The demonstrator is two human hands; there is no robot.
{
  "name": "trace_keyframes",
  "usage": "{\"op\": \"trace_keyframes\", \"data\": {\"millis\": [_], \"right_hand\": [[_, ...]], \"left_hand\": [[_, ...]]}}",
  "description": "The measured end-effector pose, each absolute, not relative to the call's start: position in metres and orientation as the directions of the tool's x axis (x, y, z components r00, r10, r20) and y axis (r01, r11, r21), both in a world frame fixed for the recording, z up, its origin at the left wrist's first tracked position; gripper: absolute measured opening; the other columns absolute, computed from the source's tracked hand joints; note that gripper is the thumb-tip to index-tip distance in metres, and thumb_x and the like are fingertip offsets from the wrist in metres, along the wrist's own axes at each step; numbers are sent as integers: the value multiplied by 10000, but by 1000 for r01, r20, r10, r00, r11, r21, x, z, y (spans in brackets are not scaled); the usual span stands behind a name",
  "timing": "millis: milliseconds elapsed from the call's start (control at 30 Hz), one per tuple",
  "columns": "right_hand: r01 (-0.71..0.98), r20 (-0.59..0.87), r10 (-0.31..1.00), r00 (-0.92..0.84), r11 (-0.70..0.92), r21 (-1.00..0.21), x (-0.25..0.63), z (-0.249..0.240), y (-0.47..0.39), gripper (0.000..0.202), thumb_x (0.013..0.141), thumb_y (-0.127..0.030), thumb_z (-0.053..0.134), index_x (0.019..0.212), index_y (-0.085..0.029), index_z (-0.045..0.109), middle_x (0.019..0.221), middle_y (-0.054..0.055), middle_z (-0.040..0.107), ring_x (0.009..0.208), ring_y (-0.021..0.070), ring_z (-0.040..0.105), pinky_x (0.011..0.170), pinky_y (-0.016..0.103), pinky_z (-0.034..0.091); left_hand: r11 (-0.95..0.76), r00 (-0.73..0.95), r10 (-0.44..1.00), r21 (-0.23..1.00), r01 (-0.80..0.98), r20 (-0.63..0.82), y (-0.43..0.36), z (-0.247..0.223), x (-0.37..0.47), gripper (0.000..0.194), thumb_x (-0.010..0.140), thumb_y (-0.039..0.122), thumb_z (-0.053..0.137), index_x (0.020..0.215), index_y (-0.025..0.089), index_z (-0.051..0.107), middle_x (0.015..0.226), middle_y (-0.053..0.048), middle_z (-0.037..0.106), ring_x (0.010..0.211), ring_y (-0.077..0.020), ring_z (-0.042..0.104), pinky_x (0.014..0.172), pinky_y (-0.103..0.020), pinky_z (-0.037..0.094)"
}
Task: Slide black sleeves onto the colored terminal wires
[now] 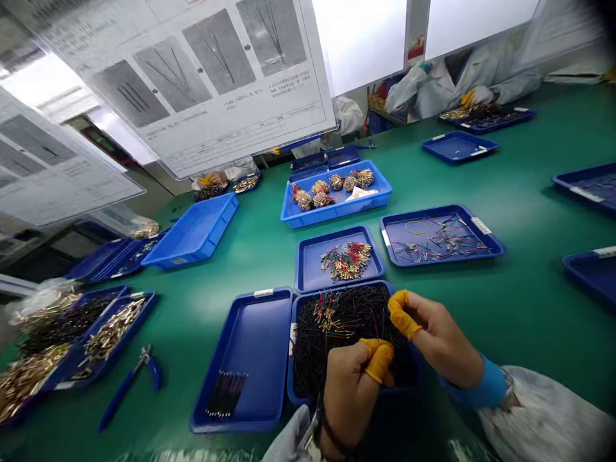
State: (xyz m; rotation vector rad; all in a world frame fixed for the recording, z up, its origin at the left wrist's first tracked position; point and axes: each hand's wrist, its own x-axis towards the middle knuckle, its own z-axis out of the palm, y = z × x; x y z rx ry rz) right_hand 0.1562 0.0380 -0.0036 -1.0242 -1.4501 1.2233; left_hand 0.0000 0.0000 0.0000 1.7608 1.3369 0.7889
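Had the left hand (353,385) pinched together at the fingertips and the right hand (443,330) curled thumb-to-finger just beside it, both over the black tubes (308,362) at lower centre-right of the frame; couldn't make out any piece between the tips. Probably paid to work low and pinch lightly, without brushing the coloured wires (327,312) on top.
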Motion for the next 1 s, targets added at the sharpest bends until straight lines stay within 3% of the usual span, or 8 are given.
{"op": "trace_keyframes", "data": {"millis": [133,233,300,500,833,1000], "right_hand": [[71,132,987,-94,139,-988,157,-13,36,35,800,-191,496,767,-181,499,648,-20,465,570,114,428,511,221,385],[-12,114,978,172,117,-993,172,-16,43,55,766,-151,475,761,-202,494,565,-47,428,478,101,362,428,211,318],[-80,91,964,249,114,-990,182,-15,49,79,746,-143,479,772,-214,502,545,-61,395,458,97,345,419,207,303],[56,-75,961,-266,-62,-996,169,-9,45,131,732,-228,622,823,-193,534,717,-5,528,678,150,514,598,256,418],[93,-96,914,-395,-64,-994,166,-9,44,100,814,-260,550,790,-169,520,719,-5,499,644,125,462,595,257,395],[104,-37,922,-386,4,-995,158,-6,40,35,800,-178,491,766,-173,498,690,-16,462,608,116,415,552,241,377]], "left_hand": [[-205,247,965,829,519,84,-1,1,1,410,882,236,478,503,127,589,499,-13,581,482,-79,520,486,-177,337],[-228,268,958,830,510,99,-5,-2,-4,414,880,219,476,491,132,587,483,-10,580,468,-76,516,487,-175,340],[-232,288,953,832,504,91,-7,-5,-8,418,880,207,470,484,134,583,473,-10,580,458,-76,512,492,-175,346],[-214,286,957,805,554,58,-9,-9,-12,396,873,225,486,508,132,610,485,-22,589,468,-90,522,498,-185,359],[-225,291,955,779,585,58,-9,-13,-10,383,869,250,498,518,139,600,499,-16,596,471,-89,528,498,-181,368],[-234,292,954,769,595,65,-9,-12,-10,395,875,251,478,512,150,595,488,-12,585,465,-89,525,494,-183,362]]}}
